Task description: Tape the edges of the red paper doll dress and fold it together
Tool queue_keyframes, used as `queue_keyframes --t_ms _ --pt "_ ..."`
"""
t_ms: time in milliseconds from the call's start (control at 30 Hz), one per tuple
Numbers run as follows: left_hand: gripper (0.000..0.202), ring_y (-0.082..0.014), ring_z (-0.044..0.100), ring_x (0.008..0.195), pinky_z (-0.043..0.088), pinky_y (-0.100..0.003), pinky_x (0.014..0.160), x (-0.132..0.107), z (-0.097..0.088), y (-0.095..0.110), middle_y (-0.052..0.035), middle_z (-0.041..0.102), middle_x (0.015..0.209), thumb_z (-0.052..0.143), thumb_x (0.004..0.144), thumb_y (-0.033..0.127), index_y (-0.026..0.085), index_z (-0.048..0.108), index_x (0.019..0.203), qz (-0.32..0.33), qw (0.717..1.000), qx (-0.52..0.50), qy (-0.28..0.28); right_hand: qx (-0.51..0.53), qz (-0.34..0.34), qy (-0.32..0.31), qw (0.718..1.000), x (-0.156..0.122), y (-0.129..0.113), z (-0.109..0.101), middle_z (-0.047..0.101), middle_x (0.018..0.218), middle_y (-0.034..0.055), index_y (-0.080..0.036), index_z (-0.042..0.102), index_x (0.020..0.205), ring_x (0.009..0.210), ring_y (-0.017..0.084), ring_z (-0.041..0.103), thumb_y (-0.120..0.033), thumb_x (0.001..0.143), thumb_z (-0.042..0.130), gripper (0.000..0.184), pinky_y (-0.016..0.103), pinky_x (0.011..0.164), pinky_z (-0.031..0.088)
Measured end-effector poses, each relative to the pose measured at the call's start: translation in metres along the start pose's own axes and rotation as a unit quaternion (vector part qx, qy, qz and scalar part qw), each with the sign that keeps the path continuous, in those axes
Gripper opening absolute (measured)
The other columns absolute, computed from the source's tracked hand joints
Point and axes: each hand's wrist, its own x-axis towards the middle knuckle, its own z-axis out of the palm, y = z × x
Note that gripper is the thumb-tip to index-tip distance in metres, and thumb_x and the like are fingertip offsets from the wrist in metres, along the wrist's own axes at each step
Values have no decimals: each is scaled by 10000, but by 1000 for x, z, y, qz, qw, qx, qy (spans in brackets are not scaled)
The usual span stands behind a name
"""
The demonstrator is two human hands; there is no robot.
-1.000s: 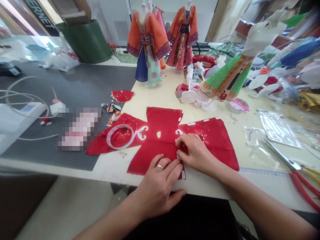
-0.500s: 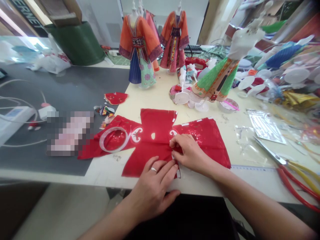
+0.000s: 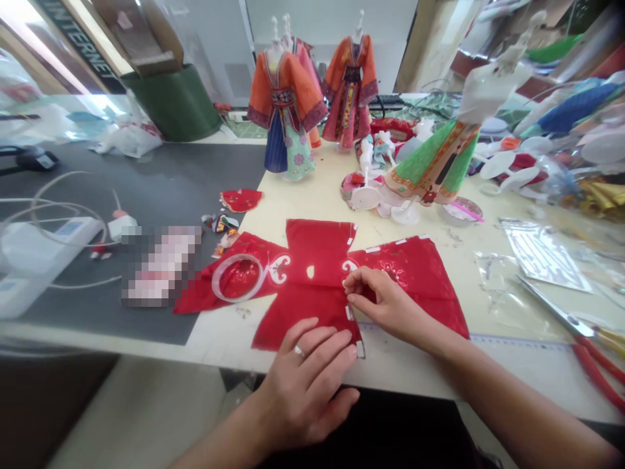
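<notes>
A red cross-shaped doll garment (image 3: pixel 312 273) with white printed patterns lies flat on the cream table (image 3: pixel 317 195). My left hand (image 3: pixel 307 384) rests flat with fingers spread on its near lower edge, a ring on one finger. My right hand (image 3: pixel 381 303) pinches the garment's edge where a strip of white tape (image 3: pixel 354 329) runs down the seam. A clear tape roll (image 3: pixel 239 277) sits on the garment's left sleeve.
Dressed doll mannequins in orange (image 3: pixel 288 104) and pink-red (image 3: pixel 351 91) stand at the back; a green-skirted one (image 3: pixel 439 156) leans right. Red-handled scissors (image 3: pixel 581 339) lie at right beside plastic bags (image 3: pixel 541 254). A grey mat (image 3: pixel 146 182) with white cables (image 3: pixel 53 208) covers the left.
My left hand slid slightly toward me along the lower edge. My right hand stays pinched at the seam. The view shifted a little.
</notes>
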Motion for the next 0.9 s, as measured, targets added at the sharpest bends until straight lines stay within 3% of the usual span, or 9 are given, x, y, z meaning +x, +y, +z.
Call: queue_keyframes --t_ms 67,167,267,400,533,733,800,900 --pt "373 -244 604 966 472 -452 902 -1 -12 -10 -128 693 981 626 761 182 113 538 1117 -12 997 50 58 9 7 -4 1000 0 0 0 597 770 12 -201 540 863 726 156 539 -156 805 523 75 308 676 435" --pt "312 -246 614 882 469 -439 856 -3 -32 -38 -108 684 913 648 752 161 135 564 1051 -116 969 195 98 -3 19 -5 1000 -1 -3 -1 602 774 20 -202 553 852 729 162 532 -161 805 526 68 301 644 427" --pt "193 -269 610 843 455 -420 786 -7 -42 -68 -105 668 887 605 799 295 154 601 930 -227 924 303 46 -19 21 -3 1000 -1 -6 -2 610 766 20 -203 563 830 706 158 528 -156 798 534 63 292 618 417" --pt "218 -272 583 788 420 -373 689 -5 -37 -87 -88 632 784 570 810 378 166 602 768 -260 901 346 -35 -28 11 4 1000 -1 -7 -2 611 746 18 -201 576 827 694 158 529 -163 795 545 58 291 607 417" --pt "178 -255 563 767 396 -363 685 0 -32 -87 -74 615 758 520 841 283 176 581 713 -256 908 329 -36 -32 5 8 999 -1 -5 -1 620 769 25 -204 579 840 714 165 535 -162 799 543 69 290 603 419" --pt "122 -220 573 702 424 -374 730 0 -51 -87 -46 625 741 508 850 278 183 562 795 -319 900 284 93 -42 0 -4 999 -2 -5 -3 614 760 18 -205 573 837 740 175 531 -156 802 551 64 322 669 426" --pt "130 -213 596 734 449 -358 738 2 -59 -83 -42 635 778 516 850 309 187 560 848 -374 889 218 151 -47 -9 -4 999 -3 -4 -3 616 753 19 -203 570 829 740 178 533 -147 800 554 65 332 681 428" --pt "157 -185 616 745 479 -313 723 9 -64 -71 -17 636 767 515 866 335 193 540 930 -446 869 9 214 -58 -28 6 998 -3 -3 -1 615 756 20 -206 560 823 748 185 540 -134 798 559 76 337 688 434"
